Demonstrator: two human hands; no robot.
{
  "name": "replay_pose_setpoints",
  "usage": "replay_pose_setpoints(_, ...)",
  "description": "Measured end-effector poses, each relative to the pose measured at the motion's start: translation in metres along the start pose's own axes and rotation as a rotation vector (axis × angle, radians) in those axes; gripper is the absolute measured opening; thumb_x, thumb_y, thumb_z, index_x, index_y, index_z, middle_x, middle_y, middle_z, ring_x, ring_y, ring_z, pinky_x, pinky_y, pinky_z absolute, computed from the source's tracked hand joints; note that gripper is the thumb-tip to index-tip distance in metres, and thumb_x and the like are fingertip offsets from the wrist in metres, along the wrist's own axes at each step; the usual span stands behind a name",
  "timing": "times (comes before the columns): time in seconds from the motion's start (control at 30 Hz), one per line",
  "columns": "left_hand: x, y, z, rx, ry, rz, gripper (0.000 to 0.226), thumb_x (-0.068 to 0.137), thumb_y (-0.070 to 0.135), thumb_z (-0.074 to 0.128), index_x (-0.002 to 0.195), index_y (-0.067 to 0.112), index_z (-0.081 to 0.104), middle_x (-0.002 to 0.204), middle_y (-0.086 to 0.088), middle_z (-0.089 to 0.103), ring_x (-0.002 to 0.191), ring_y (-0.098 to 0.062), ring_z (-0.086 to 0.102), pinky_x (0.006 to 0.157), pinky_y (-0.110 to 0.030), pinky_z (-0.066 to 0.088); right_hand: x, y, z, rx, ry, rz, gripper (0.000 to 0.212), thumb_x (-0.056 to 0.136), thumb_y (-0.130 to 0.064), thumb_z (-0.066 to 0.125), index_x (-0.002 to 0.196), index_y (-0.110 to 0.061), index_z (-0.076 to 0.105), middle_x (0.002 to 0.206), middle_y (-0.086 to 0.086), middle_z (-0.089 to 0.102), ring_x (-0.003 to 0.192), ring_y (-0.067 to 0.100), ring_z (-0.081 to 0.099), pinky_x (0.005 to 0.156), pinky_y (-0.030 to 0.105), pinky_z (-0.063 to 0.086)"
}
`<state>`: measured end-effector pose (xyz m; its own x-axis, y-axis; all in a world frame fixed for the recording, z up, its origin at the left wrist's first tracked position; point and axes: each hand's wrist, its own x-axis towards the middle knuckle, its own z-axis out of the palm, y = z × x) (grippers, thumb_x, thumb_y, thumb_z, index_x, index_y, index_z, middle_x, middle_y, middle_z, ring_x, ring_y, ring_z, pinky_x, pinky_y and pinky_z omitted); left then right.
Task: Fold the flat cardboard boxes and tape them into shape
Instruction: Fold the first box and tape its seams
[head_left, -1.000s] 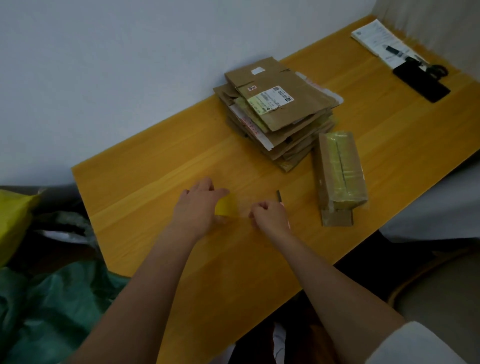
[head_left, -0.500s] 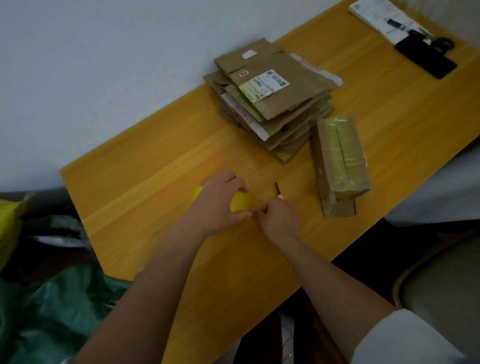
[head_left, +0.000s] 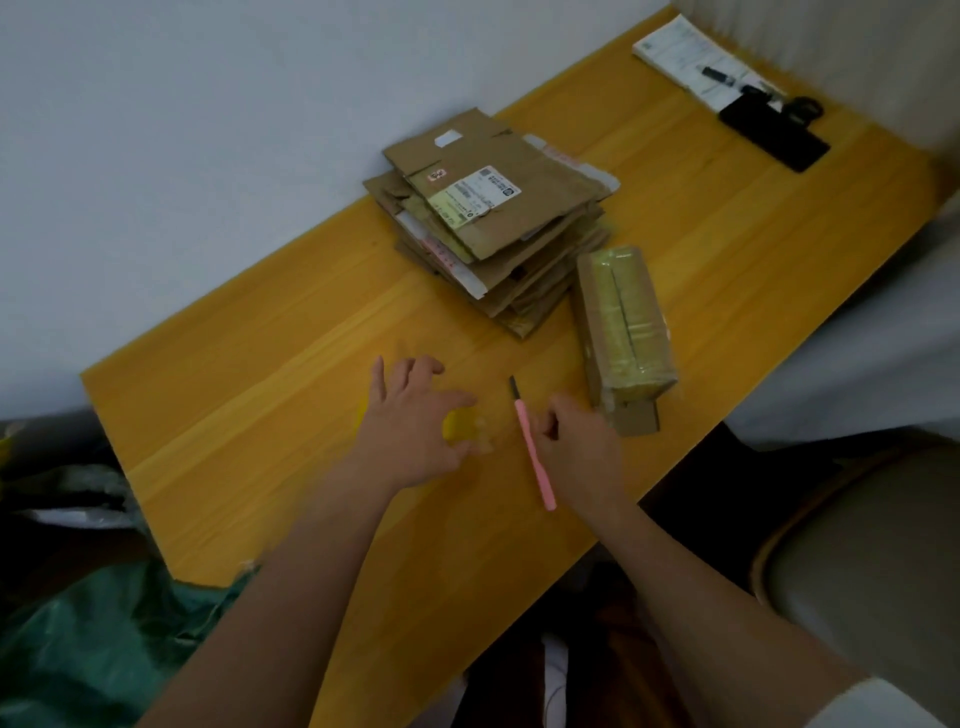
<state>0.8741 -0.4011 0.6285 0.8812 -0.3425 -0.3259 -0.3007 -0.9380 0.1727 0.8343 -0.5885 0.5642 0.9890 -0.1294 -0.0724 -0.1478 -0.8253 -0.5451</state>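
A long wooden table (head_left: 727, 270) with a smooth yellow grained top runs along a pale wall. Against the wall sits a ragged stack of flat cardboard boxes (head_left: 493, 218), brown, creased, with paper labels on the top sheet. Just beside it lies a finished box (head_left: 621, 322), a narrow block wrapped in glossy yellowish tape. The left hand (head_left: 410, 431) hovers with fingers spread wide over a yellow tape roll (head_left: 460, 423), mostly hidden beneath it. The right hand (head_left: 582, 447) is loosely curled and holds nothing. Between the hands lies a slim pink-handled knife (head_left: 532, 447) with a dark blade. Half a second ago the right hand covered that knife and the left gripped the roll; now both have let go.
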Motion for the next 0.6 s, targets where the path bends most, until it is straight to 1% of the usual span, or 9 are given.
replay_pose_setpoints(0.1,0.015,0.029,-0.003,-0.012,0.032,0.065,0.054,0.088,0.05,0.059,0.138,0.038,0.046,0.143,0.001,0.031,0.142,-0.019,0.017,0.12,-0.049,-0.007,0.0,0.021,-0.032,0.028,0.269,-0.053,0.034,0.095,-0.029,0.059,0.07,-0.023,0.037,0.063,-0.008,0.037,0.055,0.007,0.032,0.05,0.014,0.026)
replay_pose_setpoints(0.17,0.028,0.049,-0.004,-0.092,0.063,0.096,0.048,0.092,0.043,0.057,0.138,0.035,0.047,0.14,0.003,0.038,0.139,-0.016,0.024,0.121,-0.046,-0.003,0.006,0.04,-0.048,0.111,0.399,0.036,0.022,0.095,-0.023,0.059,0.078,-0.019,0.044,0.074,-0.005,0.043,0.067,0.008,0.034,0.056,0.015,0.028)
replay_pose_setpoints(0.23,0.04,0.071,-0.004,-0.163,0.068,0.098,0.043,0.095,0.038,0.055,0.137,0.034,0.048,0.136,0.003,0.043,0.136,-0.015,0.031,0.12,-0.045,0.001,0.014,0.066,-0.059,0.151,0.442,0.044,0.004,0.094,-0.018,0.055,0.094,-0.014,0.054,0.088,-0.002,0.052,0.083,0.011,0.041,0.064,0.019,0.029)
replay_pose_setpoints(0.3,0.05,0.091,-0.001,-0.188,0.07,0.075,0.04,0.097,0.034,0.053,0.136,0.032,0.049,0.135,0.002,0.046,0.135,-0.017,0.035,0.119,-0.046,0.003,0.023,0.093,-0.065,0.161,0.359,-0.045,0.02,0.096,-0.017,0.048,0.112,-0.012,0.061,0.106,0.0,0.059,0.099,0.019,0.05,0.081,0.024,0.033)
replay_pose_setpoints(0.37,0.058,0.104,0.003,-0.137,0.075,0.055,0.037,0.098,0.032,0.05,0.135,0.032,0.049,0.135,0.001,0.048,0.134,-0.018,0.037,0.119,-0.048,0.002,0.029,0.113,-0.071,0.159,0.235,-0.133,0.03,0.098,-0.015,0.044,0.12,-0.013,0.064,0.124,0.002,0.06,0.114,0.02,0.051,0.094,0.027,0.033)
replay_pose_setpoints(0.43,0.063,0.107,0.008,-0.008,0.066,-0.005,0.035,0.098,0.027,0.05,0.133,0.032,0.051,0.135,0.001,0.049,0.134,-0.018,0.038,0.119,-0.051,0.001,0.032,0.124,-0.075,0.188,0.134,-0.151,0.03,0.098,-0.013,0.045,0.12,-0.015,0.067,0.134,0.003,0.055,0.12,0.02,0.047,0.1,0.031,0.032)
replay_pose_setpoints(0.5,0.067,0.103,0.01,0.146,0.071,-0.159,0.037,0.094,0.016,0.053,0.129,0.028,0.056,0.132,-0.003,0.051,0.131,-0.025,0.04,0.119,-0.054,0.002,0.033,0.132,-0.078,0.264,0.073,-0.125,0.029,0.099,-0.012,0.047,0.119,-0.018,0.067,0.137,0.001,0.052,0.123,0.019,0.044,0.102,0.033,0.033)
replay_pose_setpoints(0.57,0.067,0.101,0.009,0.198,0.131,-0.313,0.036,0.089,0.008,0.055,0.122,0.019,0.062,0.125,-0.01,0.053,0.125,-0.034,0.042,0.119,-0.055,0.01,0.035,0.137,-0.081,0.338,0.052,-0.113,0.028,0.099,-0.016,0.048,0.119,-0.018,0.067,0.136,0.0,0.053,0.126,0.018,0.044,0.104,0.038,0.039)
replay_pose_setpoints(0.6,0.068,0.103,0.01,0.187,0.183,-0.323,0.036,0.086,0.005,0.057,0.12,0.017,0.063,0.122,-0.011,0.054,0.121,-0.035,0.044,0.117,-0.052,0.016,0.037,0.139,-0.081,0.371,0.039,-0.106,0.027,0.1,-0.019,0.048,0.119,-0.018,0.067,0.135,-0.001,0.053,0.126,0.016,0.045,0.103,0.04,0.043)
